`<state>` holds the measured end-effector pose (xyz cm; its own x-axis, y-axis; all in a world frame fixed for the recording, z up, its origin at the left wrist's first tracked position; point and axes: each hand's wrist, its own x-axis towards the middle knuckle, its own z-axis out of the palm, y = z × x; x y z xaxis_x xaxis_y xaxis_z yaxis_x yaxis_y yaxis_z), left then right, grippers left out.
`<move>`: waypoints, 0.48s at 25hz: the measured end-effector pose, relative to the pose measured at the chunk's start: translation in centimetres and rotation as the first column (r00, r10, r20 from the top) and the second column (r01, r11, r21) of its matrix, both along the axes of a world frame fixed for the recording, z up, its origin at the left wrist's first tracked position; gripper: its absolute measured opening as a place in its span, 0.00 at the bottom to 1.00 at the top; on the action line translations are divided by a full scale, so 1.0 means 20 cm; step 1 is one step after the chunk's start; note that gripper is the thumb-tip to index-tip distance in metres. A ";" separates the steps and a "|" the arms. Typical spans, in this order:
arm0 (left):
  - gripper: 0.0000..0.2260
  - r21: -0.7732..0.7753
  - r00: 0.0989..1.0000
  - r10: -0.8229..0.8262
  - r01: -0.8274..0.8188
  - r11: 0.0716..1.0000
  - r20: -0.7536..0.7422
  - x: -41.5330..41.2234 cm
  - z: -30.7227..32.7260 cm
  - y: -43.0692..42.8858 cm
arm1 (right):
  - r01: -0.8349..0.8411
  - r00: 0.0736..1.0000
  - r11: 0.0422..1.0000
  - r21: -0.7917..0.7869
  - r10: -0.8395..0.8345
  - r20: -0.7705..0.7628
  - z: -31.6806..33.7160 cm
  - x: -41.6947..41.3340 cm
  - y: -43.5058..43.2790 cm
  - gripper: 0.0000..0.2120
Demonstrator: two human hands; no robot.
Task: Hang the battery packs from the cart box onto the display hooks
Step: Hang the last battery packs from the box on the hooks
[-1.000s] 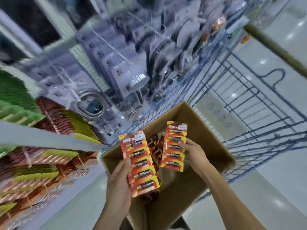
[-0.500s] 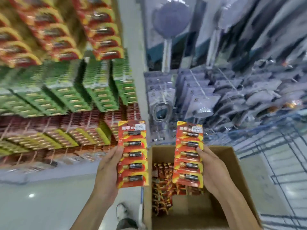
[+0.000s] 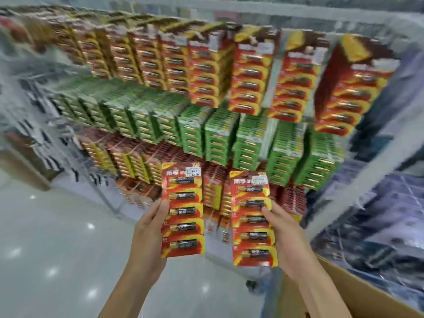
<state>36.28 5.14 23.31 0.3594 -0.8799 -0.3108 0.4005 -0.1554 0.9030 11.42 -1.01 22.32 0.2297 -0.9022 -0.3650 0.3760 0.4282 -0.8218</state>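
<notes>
We hold two strips of battery packs upright in front of us, one in each hand. The left strip (image 3: 182, 211) is a glossy red and yellow card of five blister-sealed cells stacked top to bottom, with a white price tag at its upper right; our left hand (image 3: 148, 235) grips its left edge, thumb on the front. The right strip (image 3: 252, 218) is the same kind of card, held slightly lower; our right hand (image 3: 284, 243) clamps its right edge, thumb across the front. The strips hang apart, with a clear gap between their inner edges.

Beyond both hands the display (image 3: 206, 99) is packed: red and yellow rows on top, green rows under them, more red rows just behind the strips' upper ends. It is blurred, so we cannot make out single hooks. Left of the left hand lies open, shiny pale floor (image 3: 57, 237). Under the right wrist a brown cardboard box (image 3: 358, 292) shows its plain rim.
</notes>
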 end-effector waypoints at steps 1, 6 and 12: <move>0.15 -0.007 1.000 0.024 -0.024 1.000 0.003 0.13 0.01 0.01 | -0.013 1.000 1.000 -0.016 0.013 -0.005 0.01 0.14 -0.02 0.18; 0.16 -0.050 0.992 0.122 -0.123 0.991 -0.030 0.77 0.06 0.02 | -0.033 0.999 0.999 -0.038 0.034 0.012 0.10 0.85 -0.09 0.16; 0.10 -0.045 0.969 0.227 -0.232 0.972 -0.094 1.33 0.17 0.01 | -0.018 0.999 1.000 0.003 0.018 -0.035 0.25 1.45 -0.15 0.14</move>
<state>62.80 5.42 26.78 0.5273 -0.7937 -0.3032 0.4974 -0.0009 0.8675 40.40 -4.02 27.40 0.2328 -0.8970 -0.3759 0.3390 0.4371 -0.8331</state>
